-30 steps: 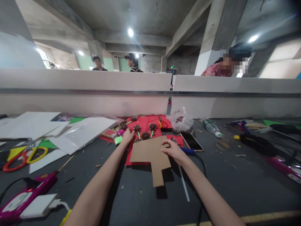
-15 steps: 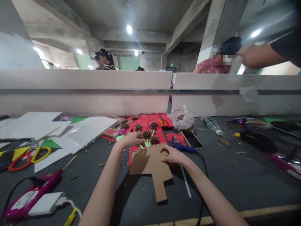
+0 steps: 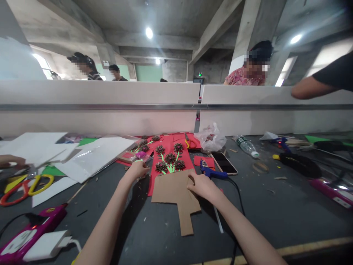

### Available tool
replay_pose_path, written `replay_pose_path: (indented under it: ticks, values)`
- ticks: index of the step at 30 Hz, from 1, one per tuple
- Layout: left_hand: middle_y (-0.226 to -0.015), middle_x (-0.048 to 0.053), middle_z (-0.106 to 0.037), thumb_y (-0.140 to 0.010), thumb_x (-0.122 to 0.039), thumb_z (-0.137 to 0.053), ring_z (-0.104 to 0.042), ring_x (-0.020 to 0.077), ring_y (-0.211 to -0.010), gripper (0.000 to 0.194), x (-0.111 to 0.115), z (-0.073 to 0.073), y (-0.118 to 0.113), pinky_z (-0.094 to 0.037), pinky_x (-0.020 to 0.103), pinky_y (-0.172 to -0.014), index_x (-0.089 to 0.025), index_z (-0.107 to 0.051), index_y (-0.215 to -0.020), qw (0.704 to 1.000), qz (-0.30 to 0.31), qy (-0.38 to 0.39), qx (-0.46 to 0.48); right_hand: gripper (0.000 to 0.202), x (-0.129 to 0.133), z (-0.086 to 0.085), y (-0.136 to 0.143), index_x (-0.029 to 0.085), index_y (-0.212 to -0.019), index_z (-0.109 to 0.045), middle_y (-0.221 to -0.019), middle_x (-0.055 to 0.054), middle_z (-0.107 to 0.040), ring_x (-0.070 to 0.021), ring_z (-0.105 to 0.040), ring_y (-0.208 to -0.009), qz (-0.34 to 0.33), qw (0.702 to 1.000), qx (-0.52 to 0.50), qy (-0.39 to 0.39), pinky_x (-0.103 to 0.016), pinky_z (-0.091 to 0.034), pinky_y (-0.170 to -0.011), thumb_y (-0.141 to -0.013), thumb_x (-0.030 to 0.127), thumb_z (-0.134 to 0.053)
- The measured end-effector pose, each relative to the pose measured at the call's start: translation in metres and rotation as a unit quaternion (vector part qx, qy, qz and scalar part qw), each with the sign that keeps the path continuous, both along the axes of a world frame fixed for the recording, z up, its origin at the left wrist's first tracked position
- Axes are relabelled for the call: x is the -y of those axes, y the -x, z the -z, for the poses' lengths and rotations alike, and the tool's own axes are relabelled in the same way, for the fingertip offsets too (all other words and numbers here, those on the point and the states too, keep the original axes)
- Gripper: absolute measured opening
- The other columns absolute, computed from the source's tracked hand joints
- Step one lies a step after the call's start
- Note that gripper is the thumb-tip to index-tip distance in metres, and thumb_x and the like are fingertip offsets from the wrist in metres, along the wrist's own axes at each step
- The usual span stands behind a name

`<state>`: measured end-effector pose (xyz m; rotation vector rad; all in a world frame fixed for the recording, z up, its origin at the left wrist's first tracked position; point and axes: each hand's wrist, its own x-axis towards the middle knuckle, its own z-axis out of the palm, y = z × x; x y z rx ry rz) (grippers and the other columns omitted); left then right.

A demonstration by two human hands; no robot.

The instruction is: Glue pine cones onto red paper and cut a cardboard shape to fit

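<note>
My right hand [image 3: 199,186] grips the right edge of a brown cardboard piece [image 3: 172,189], thumb on top. The cardboard overlaps the lower end of a red sheet [image 3: 187,159] that bears several pine cones [image 3: 170,158] and bright green paper stems [image 3: 171,169]. Beside the red sheet's left edge is my left hand [image 3: 135,171], off the cardboard, its fingers curled together; anything between them is too small to make out. Just beyond it lies a small clear bag with pink and green bits [image 3: 140,156].
A blue glue gun [image 3: 213,173], phone [image 3: 224,163] and bottle [image 3: 247,147] lie right. At left are white sheets [image 3: 95,156], scissors [image 3: 41,185] and a purple power strip [image 3: 45,221]. Another person's hand [image 3: 12,161] reaches in at far left. A white partition [image 3: 110,123] stands behind.
My left hand has moved left and down from over the pine cones, uncovering them. My right hand stays on the cardboard. Another person's hand has appeared at far left; the arm at upper right has drawn back.
</note>
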<state>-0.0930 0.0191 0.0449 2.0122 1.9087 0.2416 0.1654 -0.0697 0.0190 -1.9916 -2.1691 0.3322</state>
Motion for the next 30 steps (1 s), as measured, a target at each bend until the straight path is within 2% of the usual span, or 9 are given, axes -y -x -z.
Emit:
replay_pose_path:
  ticks: [2, 5, 8, 10, 13, 17, 22, 26, 30]
  values:
    - [-0.052, 0.006, -0.059, -0.066, -0.023, -0.045, -0.055, 0.0156, -0.05, 0.017, -0.001, 0.005, -0.006, -0.037, 0.022, -0.05, -0.015, -0.056, -0.056, 1.0, -0.001, -0.009, -0.014, 0.044, 0.003, -0.008, 0.0, 0.02, -0.108, -0.049, -0.087, -0.012, -0.063, -0.0259, -0.061, -0.084, 0.026, 0.998, 0.048, -0.012, -0.031, -0.042, -0.065, -0.07, 0.039, -0.058]
    - [-0.063, 0.009, -0.062, -0.068, -0.024, -0.042, -0.059, 0.0195, -0.062, 0.02, 0.0, 0.014, -0.014, -0.04, 0.026, -0.058, -0.014, -0.06, -0.067, 0.995, -0.01, -0.075, -0.058, 0.041, 0.003, -0.026, -0.015, 0.02, -0.108, -0.049, -0.085, -0.012, -0.064, -0.0265, -0.061, -0.082, 0.083, 0.991, 0.086, -0.06, -0.032, -0.043, -0.064, -0.074, 0.041, -0.054]
    - [-0.081, 0.015, -0.063, -0.075, -0.027, -0.034, -0.06, 0.0239, -0.076, 0.03, 0.006, 0.022, -0.021, -0.042, 0.03, -0.064, -0.014, -0.06, -0.083, 0.982, -0.056, -0.154, -0.095, 0.03, -0.002, -0.037, -0.044, 0.015, -0.104, -0.053, -0.094, -0.014, -0.062, -0.0242, -0.06, -0.086, 0.15, 0.976, 0.128, -0.092, -0.03, -0.044, -0.068, -0.076, 0.027, -0.052]
    - [-0.088, 0.016, -0.062, -0.078, -0.028, -0.029, -0.06, 0.0253, -0.081, 0.035, 0.012, 0.025, -0.025, -0.042, 0.032, -0.065, -0.013, -0.057, -0.092, 0.977, -0.086, -0.168, -0.104, 0.023, -0.006, -0.036, -0.062, 0.01, -0.095, -0.058, -0.095, -0.016, -0.061, -0.024, -0.059, -0.089, 0.164, 0.969, 0.173, -0.071, -0.029, -0.044, -0.068, -0.078, 0.012, -0.043]
    - [-0.092, 0.018, -0.061, -0.079, -0.027, -0.027, -0.06, 0.0271, -0.084, 0.036, 0.017, 0.026, -0.028, -0.043, 0.033, -0.066, -0.013, -0.056, -0.097, 0.976, -0.119, -0.142, -0.115, 0.03, -0.012, -0.022, -0.074, 0.008, -0.09, -0.062, -0.092, -0.018, -0.062, -0.0243, -0.059, -0.091, 0.138, 0.965, 0.217, -0.045, -0.029, -0.045, -0.067, -0.076, 0.002, -0.037]
    - [-0.092, 0.019, -0.061, -0.075, -0.03, -0.034, -0.059, 0.0303, -0.084, 0.032, 0.015, 0.026, -0.024, -0.043, 0.035, -0.065, -0.014, -0.058, -0.088, 0.984, -0.121, -0.085, -0.103, 0.032, -0.014, -0.005, -0.069, 0.008, -0.086, -0.064, -0.087, -0.018, -0.063, -0.024, -0.061, -0.086, 0.097, 0.963, 0.242, -0.068, -0.031, -0.046, -0.067, -0.076, 0.001, -0.035]
    - [-0.087, 0.016, -0.063, -0.068, -0.032, -0.043, -0.06, 0.0268, -0.079, 0.024, 0.011, 0.028, -0.019, -0.041, 0.03, -0.06, -0.015, -0.058, -0.073, 0.992, -0.103, -0.051, -0.053, 0.031, -0.015, -0.002, -0.066, 0.007, -0.086, -0.064, -0.084, -0.019, -0.063, -0.0242, -0.062, -0.084, 0.1, 0.96, 0.249, -0.075, -0.03, -0.046, -0.065, -0.079, 0.002, -0.034]
    - [-0.063, 0.01, -0.062, -0.066, -0.035, -0.046, -0.058, 0.0199, -0.062, 0.022, 0.01, 0.028, -0.016, -0.038, 0.025, -0.053, -0.016, -0.054, -0.057, 0.996, -0.09, -0.017, 0.014, 0.025, -0.018, -0.001, -0.07, 0.007, -0.086, -0.065, -0.084, -0.02, -0.063, -0.0239, -0.062, -0.085, 0.119, 0.961, 0.242, -0.065, -0.029, -0.045, -0.067, -0.079, 0.006, -0.041]
    - [-0.042, 0.003, -0.05, -0.061, -0.038, -0.053, -0.048, 0.0143, -0.046, 0.027, 0.007, 0.031, -0.014, -0.033, 0.024, -0.046, -0.016, -0.048, -0.045, 0.992, -0.087, -0.008, 0.093, 0.026, -0.019, -0.001, -0.069, 0.007, -0.085, -0.065, -0.082, -0.02, -0.064, -0.0242, -0.062, -0.085, 0.122, 0.961, 0.24, -0.069, -0.03, -0.044, -0.068, -0.079, 0.005, -0.04]
